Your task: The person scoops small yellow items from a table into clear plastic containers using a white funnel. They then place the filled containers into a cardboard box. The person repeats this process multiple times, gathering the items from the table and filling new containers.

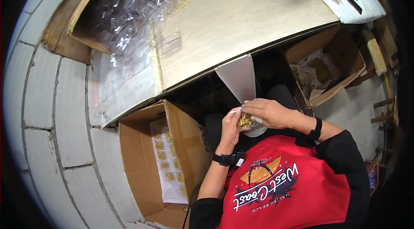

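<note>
Over my lap, at the foot of a white chute [239, 76], I hold a small clear plastic box [246, 121] full of thin gold-coloured metal pieces. My left hand [231, 126] grips its left side, with the thumb near the upper edge. My right hand [272, 113] is closed about the far and right sides, its fingers lying across the upper edge. A white wrapping shows on a finger of each hand. Whether the box's lid is closed is hidden by my fingers.
A pale worktable [241, 18] carries scattered gold pieces and a heap of clear plastic boxes [129, 13]. Left of my legs, a cardboard box [138, 173] holds rows of filled boxes on white paper. Another cardboard box [345, 71] stands right, below a phone-like black object [350, 1].
</note>
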Motion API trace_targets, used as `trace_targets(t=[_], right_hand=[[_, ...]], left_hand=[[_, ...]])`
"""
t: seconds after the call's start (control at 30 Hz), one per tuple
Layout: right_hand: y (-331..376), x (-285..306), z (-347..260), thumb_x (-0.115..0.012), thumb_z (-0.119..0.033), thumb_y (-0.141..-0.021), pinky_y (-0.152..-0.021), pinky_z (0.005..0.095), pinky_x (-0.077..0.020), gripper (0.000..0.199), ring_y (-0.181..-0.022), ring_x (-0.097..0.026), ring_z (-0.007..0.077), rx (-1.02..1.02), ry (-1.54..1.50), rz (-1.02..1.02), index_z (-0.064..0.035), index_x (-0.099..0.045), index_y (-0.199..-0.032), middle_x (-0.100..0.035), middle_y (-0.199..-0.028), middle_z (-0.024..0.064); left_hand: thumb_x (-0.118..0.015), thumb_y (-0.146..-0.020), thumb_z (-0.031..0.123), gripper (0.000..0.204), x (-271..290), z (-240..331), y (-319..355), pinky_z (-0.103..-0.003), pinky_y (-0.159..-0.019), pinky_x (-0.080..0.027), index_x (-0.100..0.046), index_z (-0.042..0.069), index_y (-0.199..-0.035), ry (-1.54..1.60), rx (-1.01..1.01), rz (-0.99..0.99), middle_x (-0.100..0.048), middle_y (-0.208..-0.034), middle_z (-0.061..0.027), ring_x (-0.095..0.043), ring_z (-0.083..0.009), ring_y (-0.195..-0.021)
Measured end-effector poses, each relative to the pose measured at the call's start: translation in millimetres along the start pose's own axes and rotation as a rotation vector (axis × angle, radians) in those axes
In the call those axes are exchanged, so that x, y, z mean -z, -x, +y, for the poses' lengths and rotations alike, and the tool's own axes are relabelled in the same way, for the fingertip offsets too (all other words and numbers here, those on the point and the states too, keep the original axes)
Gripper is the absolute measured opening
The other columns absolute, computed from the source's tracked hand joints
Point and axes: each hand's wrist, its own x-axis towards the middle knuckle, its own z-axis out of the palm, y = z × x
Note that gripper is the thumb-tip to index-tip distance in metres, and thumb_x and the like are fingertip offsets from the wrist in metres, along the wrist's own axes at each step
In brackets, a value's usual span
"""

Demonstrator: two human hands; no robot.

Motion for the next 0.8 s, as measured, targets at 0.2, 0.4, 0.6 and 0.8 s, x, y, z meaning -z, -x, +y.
trace_targets(t=[0.2, 0.4, 0.6, 0.8], right_hand=[[-5, -8, -9, -0.06, 0.0, -0.073, -0.103, 0.0409, -0.0394, 0.051, -0.118, -0.052, 0.0292, 0.179, 0.064, -0.007, -0.0021, -0.052, -0.123, -0.054, -0.128, 0.0139], [-15, 24, -10, -0.059, 0.003, -0.076, -0.096, 0.0417, -0.0457, 0.039, -0.112, -0.056, 0.0325, 0.078, -0.073, 0.313, -0.0012, -0.056, -0.115, -0.059, -0.118, 0.0164], [-40, 29, -32, -0.059, 0.006, -0.076, -0.09, 0.0392, -0.0483, 0.038, -0.106, -0.06, 0.033, 0.131, -0.088, 0.382, 0.0004, -0.057, -0.114, -0.061, -0.112, 0.0172], [-53, 20, -41, -0.055, 0.012, -0.077, -0.083, 0.0335, -0.0494, 0.041, -0.098, -0.063, 0.0304, -0.011, -0.176, 0.367, -0.001, -0.057, -0.116, -0.062, -0.109, 0.0176]], left_hand=[[-0.041, -0.099, 0.036, 0.038, -7, 17, 5, -0.03, -0.053, -0.058, -0.055, 0.003, -0.11, 0.111, -0.067, 0.001, -0.065, -0.092, -0.0074, -0.067, -0.0154, -0.075], [-0.046, -0.098, 0.031, 0.032, -15, 50, 20, -0.028, -0.05, -0.058, -0.056, 0.002, -0.108, 0.07, -0.114, 0.068, -0.065, -0.09, -0.0082, -0.067, -0.0164, -0.072], [-0.049, -0.096, 0.026, 0.027, -10, 102, 45, -0.027, -0.046, -0.057, -0.057, 0.002, -0.105, -0.016, -0.198, 0.184, -0.064, -0.09, -0.0086, -0.067, -0.016, -0.071], [-0.034, -0.1, 0.037, 0.043, 50, 164, 119, -0.03, -0.052, -0.058, -0.056, 0.001, -0.107, -0.049, -0.329, 0.274, -0.064, -0.092, -0.0084, -0.067, -0.0154, -0.075]])
